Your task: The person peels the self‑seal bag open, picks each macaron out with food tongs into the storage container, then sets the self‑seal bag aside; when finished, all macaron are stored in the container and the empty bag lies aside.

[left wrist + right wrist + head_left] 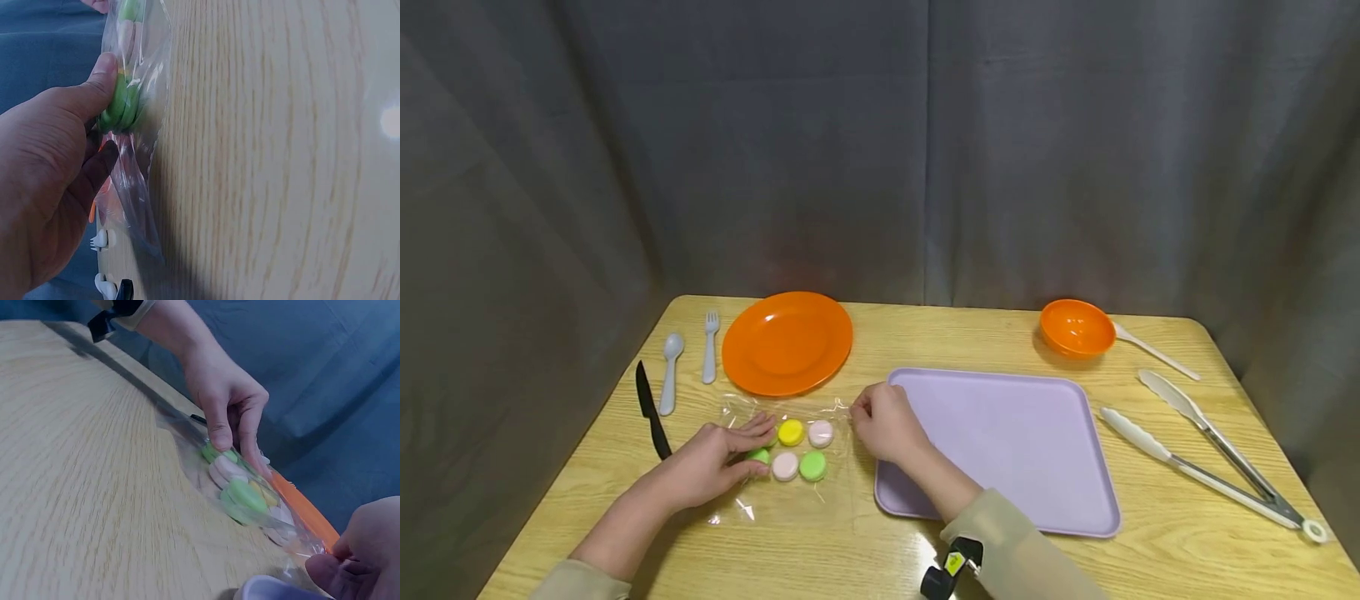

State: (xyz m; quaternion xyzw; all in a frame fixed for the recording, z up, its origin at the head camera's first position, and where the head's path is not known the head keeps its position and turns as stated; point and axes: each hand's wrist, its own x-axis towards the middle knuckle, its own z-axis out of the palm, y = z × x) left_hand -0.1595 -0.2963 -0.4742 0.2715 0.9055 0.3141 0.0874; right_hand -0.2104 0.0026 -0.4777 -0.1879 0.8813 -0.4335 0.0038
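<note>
A clear plastic bag (752,500) lies on the wooden table, with several round macarons inside: yellow (790,432), pink (786,466) and green (812,466) ones. My left hand (718,458) pinches the bag's left end over a green macaron (122,103), thumb on top. My right hand (883,421) pinches the bag's right edge (306,547) beside the lilac tray (1000,442). In the right wrist view the macarons (247,497) show through the plastic.
An orange plate (787,342) sits behind the bag. A grey spoon (670,372), a grey fork (709,347) and a black knife (651,410) lie at the left. An orange bowl (1076,327) with a white spoon and metal tongs (1210,454) lie at the right.
</note>
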